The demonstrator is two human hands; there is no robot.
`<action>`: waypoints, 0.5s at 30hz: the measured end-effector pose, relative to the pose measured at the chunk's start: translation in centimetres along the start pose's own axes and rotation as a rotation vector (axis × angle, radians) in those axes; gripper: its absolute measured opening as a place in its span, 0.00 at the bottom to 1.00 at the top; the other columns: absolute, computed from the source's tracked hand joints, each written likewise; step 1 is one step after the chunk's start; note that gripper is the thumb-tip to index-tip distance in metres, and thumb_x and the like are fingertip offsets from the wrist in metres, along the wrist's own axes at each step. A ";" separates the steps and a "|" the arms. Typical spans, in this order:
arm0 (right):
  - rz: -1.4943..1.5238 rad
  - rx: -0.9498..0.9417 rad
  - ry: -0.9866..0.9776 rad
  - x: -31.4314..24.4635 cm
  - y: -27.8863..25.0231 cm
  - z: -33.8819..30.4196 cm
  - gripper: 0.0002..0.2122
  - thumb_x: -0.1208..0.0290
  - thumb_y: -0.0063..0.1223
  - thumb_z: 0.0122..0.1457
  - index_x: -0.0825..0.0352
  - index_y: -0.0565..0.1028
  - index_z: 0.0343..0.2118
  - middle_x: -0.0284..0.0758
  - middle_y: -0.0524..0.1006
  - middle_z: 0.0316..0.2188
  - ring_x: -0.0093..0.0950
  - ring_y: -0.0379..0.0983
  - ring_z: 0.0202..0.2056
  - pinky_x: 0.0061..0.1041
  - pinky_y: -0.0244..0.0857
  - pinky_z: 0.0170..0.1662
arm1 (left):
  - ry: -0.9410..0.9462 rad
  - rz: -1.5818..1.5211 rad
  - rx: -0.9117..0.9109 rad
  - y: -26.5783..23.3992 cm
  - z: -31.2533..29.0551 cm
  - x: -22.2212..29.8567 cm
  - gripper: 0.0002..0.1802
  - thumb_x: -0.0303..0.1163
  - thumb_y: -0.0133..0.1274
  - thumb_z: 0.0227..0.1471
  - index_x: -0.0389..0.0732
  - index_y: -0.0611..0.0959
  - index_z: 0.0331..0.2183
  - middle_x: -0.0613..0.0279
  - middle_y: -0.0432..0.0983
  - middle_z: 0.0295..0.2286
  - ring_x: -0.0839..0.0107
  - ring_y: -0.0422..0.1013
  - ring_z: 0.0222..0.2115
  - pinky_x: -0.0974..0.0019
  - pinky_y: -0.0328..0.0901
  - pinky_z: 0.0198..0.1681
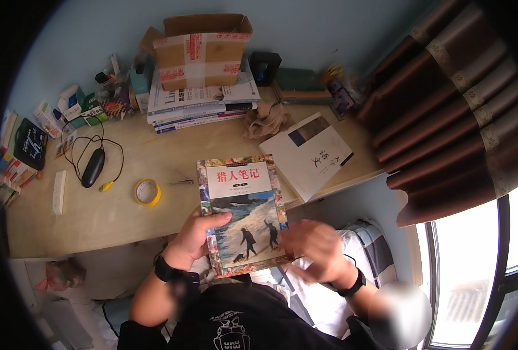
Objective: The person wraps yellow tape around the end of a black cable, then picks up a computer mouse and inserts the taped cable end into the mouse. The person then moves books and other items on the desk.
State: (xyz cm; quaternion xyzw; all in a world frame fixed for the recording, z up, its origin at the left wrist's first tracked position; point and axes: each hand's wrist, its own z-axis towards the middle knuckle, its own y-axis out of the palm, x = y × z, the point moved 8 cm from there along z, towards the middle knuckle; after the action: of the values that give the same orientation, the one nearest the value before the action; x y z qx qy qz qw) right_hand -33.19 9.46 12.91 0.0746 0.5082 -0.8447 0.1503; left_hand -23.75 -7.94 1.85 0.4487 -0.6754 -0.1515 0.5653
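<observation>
Presently, book [241,219] above front edge of desk [113,216]: patchwork border, red title characters over two dark figures. Left hand [193,234] clamps its left side; right hand [317,249] blurred alongside, grip unclear.

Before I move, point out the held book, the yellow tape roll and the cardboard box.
Held book [244,217]: head view, middle of front cover.
Yellow tape roll [148,203]: head view, yellow rim.
Cardboard box [200,60]: head view, taped side.

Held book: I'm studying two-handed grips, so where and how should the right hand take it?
Probably grip the book by its right edge, coming from the right, thumb on the cover, fingers beneath: it's a flat slab, and the left hand holds the opposite edge.
</observation>
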 end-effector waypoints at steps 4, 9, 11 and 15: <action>0.467 0.317 1.200 12.8 3.1 -9.3 0.18 0.54 0.53 0.61 0.69 0.77 0.32 0.36 0.79 0.26 0.23 0.75 0.25 0.22 0.67 0.26 | 0.072 0.030 0.036 -2.1 -0.9 0.4 0.26 0.27 0.55 0.49 0.32 0.74 0.51 0.55 0.76 0.45 0.64 0.73 0.45 0.62 0.66 0.50; 1.006 0.233 1.599 16.8 8.1 -12.7 0.34 0.39 0.37 0.62 0.75 0.75 0.40 0.41 0.80 0.31 0.27 0.76 0.24 0.21 0.67 0.24 | 0.054 0.090 0.144 -3.8 -0.9 0.6 0.24 0.26 0.55 0.50 0.33 0.74 0.51 0.57 0.76 0.44 0.66 0.73 0.44 0.62 0.66 0.49; 1.099 0.138 1.564 16.7 9.3 -11.4 0.34 0.38 0.38 0.62 0.74 0.75 0.39 0.43 0.80 0.33 0.27 0.76 0.25 0.20 0.67 0.24 | 0.098 0.133 0.153 -4.0 -1.5 1.3 0.24 0.26 0.56 0.50 0.34 0.74 0.51 0.57 0.76 0.44 0.66 0.73 0.43 0.62 0.66 0.49; 1.065 0.190 1.545 16.8 9.3 -9.4 0.30 0.42 0.44 0.61 0.73 0.75 0.33 0.43 0.81 0.30 0.27 0.76 0.21 0.19 0.66 0.22 | 0.387 0.105 0.260 -6.9 -5.9 5.6 0.26 0.29 0.57 0.49 0.32 0.74 0.50 0.55 0.77 0.43 0.64 0.74 0.42 0.62 0.67 0.49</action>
State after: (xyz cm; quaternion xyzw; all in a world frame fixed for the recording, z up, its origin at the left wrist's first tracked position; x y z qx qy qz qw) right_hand -46.26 10.61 -4.01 0.8483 0.2952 -0.4195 0.1311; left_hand -15.21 -14.28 2.31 0.5029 -0.5907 0.0551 0.6286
